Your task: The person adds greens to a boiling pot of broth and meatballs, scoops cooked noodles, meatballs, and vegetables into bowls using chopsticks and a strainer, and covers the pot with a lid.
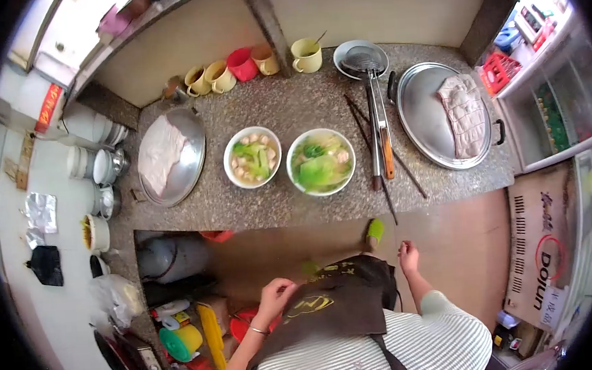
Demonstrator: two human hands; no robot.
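My left hand [276,300] is beside the dark apron [330,298], in front of the counter, its fingers bent together; whether anything is between them is too small to tell. Over the floor to the right hangs my right hand [408,254], its fingers curled in. Neither hand touches the counter. Nearest on the granite counter [257,211] stand two white bowls of soup: a smaller one with meatballs and greens [252,157], and a larger one with a big green leaf [321,162]. Long chopsticks [409,170] and wooden-handled tongs [387,153] lie right of them.
Lidded pots with cloths stand at left [189,157] and right [418,126]. Several cups [241,65] line the back; a strainer rests on a bowl [342,50]. Below the counter at left are a gas cylinder [171,256] and a green-lidded tub [177,345]. A box [536,238] stands right.
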